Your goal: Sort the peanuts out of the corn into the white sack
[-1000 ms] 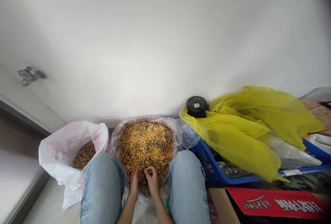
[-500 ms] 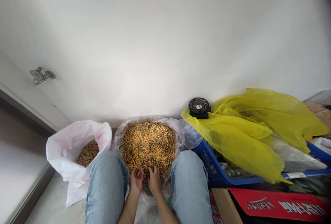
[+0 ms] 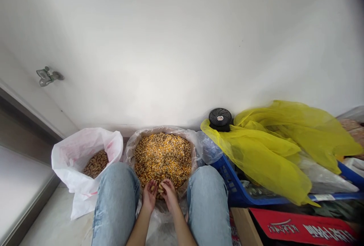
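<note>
Basically wall: plain white, fills everything beyond the fingers, few small marks.
Yellow mesh (image 3: 264,155): right of the fingers and farther out, draped in loose folds over the basket.
Blue basket (image 3: 237,191): right of the fingers, past the right knee; clear plastic shows under the mesh.
Knees (image 3: 118,196): light-blue denim, one each side of the fingers.
Lined bag (image 3: 196,151): clear plastic rim all round, fingers inside its near edge.
Grain mix (image 3: 165,159): yellow kernels plus brown nut-like pieces, heaped just beyond the fingers.
White sack (image 3: 66,155): left of the fingers, past the left knee, mouth open, brown pieces at the bottom.
Red carton (image 3: 301,225): right of the fingers and nearer the body, white lettering upside down.
Black fan (image 3: 220,119): beyond and right of the fingers, on the mesh.
Wall fitting (image 3: 48,76): far left of the fingers.
Left hand (image 3: 149,196): palm up, fingers loosely curled, a few pieces against them; grip unclear.
Right hand (image 3: 170,193): just beside the left, fingers bent inward.
Brown pieces (image 3: 160,189): at the right thumb and fingertips; can't tell if pinched.
</note>
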